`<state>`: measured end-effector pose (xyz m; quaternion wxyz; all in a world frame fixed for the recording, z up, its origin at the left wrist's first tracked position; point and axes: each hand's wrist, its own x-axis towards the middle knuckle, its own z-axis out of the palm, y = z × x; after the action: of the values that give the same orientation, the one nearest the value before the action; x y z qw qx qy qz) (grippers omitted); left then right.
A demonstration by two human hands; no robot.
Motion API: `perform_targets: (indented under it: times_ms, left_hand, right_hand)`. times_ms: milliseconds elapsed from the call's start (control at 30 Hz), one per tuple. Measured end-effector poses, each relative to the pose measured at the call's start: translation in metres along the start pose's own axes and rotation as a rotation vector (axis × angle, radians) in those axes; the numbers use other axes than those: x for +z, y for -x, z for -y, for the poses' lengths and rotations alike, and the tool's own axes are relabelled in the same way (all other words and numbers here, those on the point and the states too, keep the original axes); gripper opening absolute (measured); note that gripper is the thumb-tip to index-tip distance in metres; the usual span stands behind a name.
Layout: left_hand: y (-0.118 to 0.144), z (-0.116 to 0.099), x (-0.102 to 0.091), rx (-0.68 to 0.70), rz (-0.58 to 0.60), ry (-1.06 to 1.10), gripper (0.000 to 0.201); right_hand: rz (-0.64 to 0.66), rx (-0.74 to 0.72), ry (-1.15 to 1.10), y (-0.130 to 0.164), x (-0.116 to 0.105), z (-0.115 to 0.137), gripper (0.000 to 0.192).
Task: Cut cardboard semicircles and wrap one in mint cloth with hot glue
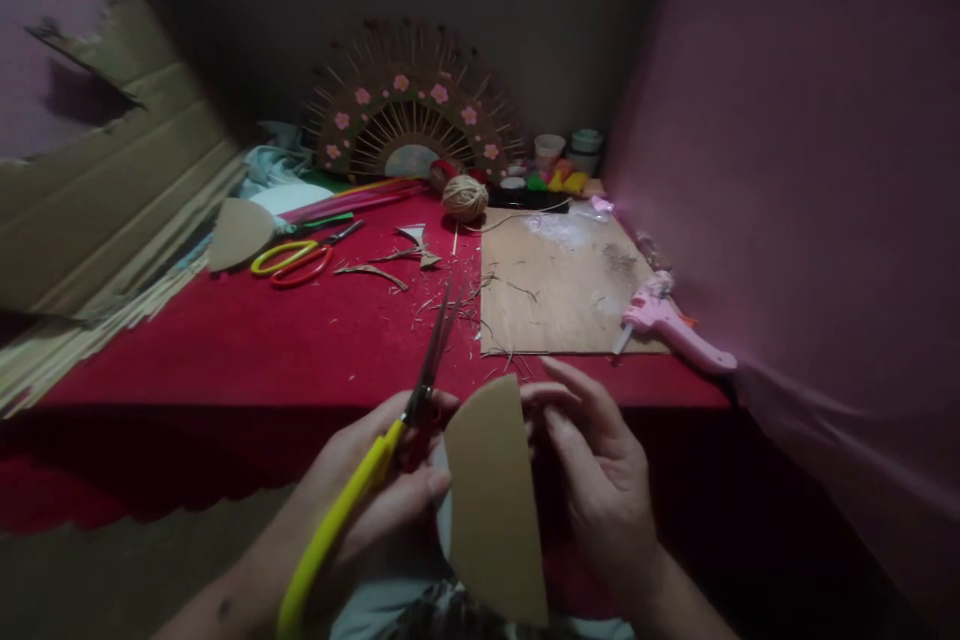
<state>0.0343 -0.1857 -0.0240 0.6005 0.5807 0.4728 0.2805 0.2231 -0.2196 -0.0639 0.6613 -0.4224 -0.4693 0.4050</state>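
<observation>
Low in front of me, beyond the table's near edge, my left hand [382, 490] is closed with its thumb on the curved edge of a half-round cardboard piece [491, 500]. Something white shows behind that edge. Scissors [390, 435] with a yellow handle lie across the same hand, blades pointing up and away. At the cardboard's straight edge is my right hand [600, 470], fingers apart and loosely bent, the index stretched forward. Whether its fingertips touch the cardboard is hard to tell.
On the red-covered table [247, 350] lie other scissors [304, 255], cardboard scraps [424, 250], a twine ball [465, 198] and a second cut cardboard piece [240, 235]. A wooden board [562, 300] holds a pink glue gun [675, 325] at its right edge. Behind stands a flowered fan [416, 110].
</observation>
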Motion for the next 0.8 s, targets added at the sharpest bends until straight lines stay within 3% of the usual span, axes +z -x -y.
perform_targets:
  times_ms: [100, 167, 200, 300, 400, 533, 600, 667, 800]
  left_hand:
    - [-0.002, -0.008, -0.005, 0.008, 0.052, 0.079, 0.045]
    - [-0.003, -0.012, -0.006, 0.025, 0.111, 0.119, 0.045]
    - [-0.004, -0.015, -0.007, 0.019, 0.128, 0.126, 0.044]
    - [-0.009, -0.02, -0.013, -0.031, 0.086, 0.112, 0.045]
    - [-0.018, -0.021, -0.023, 0.021, 0.019, 0.137, 0.05]
    - [-0.026, -0.016, -0.029, 0.069, 0.003, 0.227, 0.054]
    - [-0.024, -0.016, -0.031, 0.06, -0.07, 0.26, 0.051]
    - [-0.017, -0.019, -0.038, 0.062, -0.181, 0.282, 0.053]
    - [0.001, -0.018, -0.068, 0.075, -0.403, 0.28, 0.057]
  right_hand:
    - [0.111, -0.597, 0.578, -0.005, -0.009, 0.001, 0.048]
    - [0.244, -0.82, 0.838, -0.008, -0.013, 0.002, 0.046]
    - [0.283, -0.857, 0.9, -0.01, -0.015, 0.002, 0.046]
    - [0.257, -0.788, 0.884, -0.018, -0.019, -0.001, 0.049]
    - [0.196, -0.736, 0.885, -0.024, -0.016, -0.001, 0.048]
    - [0.299, -0.863, 0.982, -0.031, 0.006, 0.007, 0.04]
    - [0.364, -0.839, 0.913, -0.045, 0.016, 0.011, 0.037]
    - [0.402, -0.706, 0.873, -0.07, 0.017, 0.01, 0.04]
    - [0.393, -0.194, 1.212, -0.128, 0.016, -0.004, 0.057]
